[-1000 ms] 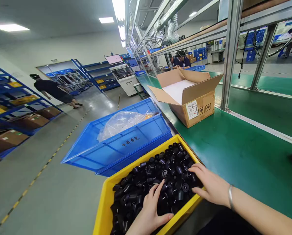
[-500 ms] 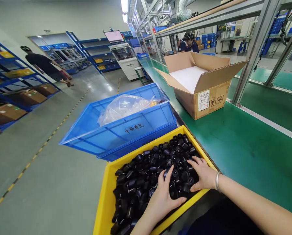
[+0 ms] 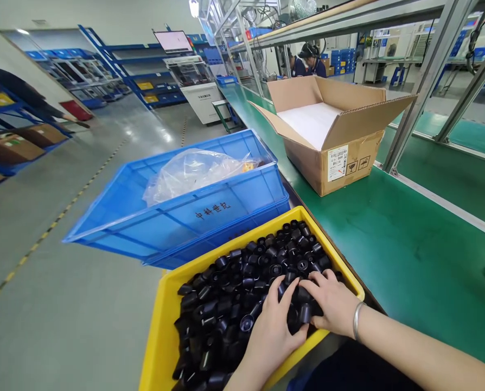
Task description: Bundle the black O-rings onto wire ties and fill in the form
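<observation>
A yellow bin (image 3: 158, 331) is filled with small black cylindrical parts (image 3: 226, 298). Near its front right corner both hands reach in among the parts, facing each other with fingertips almost touching. My left hand (image 3: 273, 326) curves its fingers and thumb around several black parts. Opposite it, my right hand (image 3: 335, 307), with a silver bangle at the wrist, curls round parts too. A few parts are enclosed between the two palms. Some fingertips are hidden among the parts.
Behind the bin stand stacked blue crates (image 3: 226, 217), the top one holding a clear plastic bag (image 3: 189, 171). An open cardboard box (image 3: 348, 163) with white lining sits on the green table (image 3: 389, 239). Metal frame posts rise at the right. People are in the background.
My hands have come closer together, and their fingers have closed in on the parts between them. The view has shifted slightly. A walking person has moved to the left edge.
</observation>
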Demonstrator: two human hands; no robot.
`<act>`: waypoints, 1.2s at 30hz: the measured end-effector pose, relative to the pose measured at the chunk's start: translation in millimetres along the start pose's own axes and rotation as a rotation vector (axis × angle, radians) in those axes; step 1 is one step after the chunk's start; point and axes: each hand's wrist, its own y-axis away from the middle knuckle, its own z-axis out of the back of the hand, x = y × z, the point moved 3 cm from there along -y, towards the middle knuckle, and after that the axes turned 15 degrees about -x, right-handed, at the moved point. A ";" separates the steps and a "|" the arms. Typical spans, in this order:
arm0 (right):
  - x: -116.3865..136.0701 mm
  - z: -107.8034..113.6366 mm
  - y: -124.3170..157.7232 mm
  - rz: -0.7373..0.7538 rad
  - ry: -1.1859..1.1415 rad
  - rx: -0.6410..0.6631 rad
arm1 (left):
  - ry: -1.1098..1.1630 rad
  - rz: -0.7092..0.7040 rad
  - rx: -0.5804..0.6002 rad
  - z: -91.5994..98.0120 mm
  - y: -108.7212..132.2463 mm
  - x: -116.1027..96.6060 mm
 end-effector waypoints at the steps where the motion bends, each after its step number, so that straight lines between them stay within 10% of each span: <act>1: 0.2 0.5 -0.1 0.006 0.007 -0.016 | 0.002 0.001 -0.006 1.1 0.0 -0.5; 24: -14.9 -9.1 -12.3 0.056 0.068 -0.069 | -0.006 -0.317 -0.053 3.1 -10.5 12.7; 36: 2.2 -17.9 -23.2 0.080 0.129 -0.080 | 0.006 -0.164 -0.119 6.1 -20.1 7.0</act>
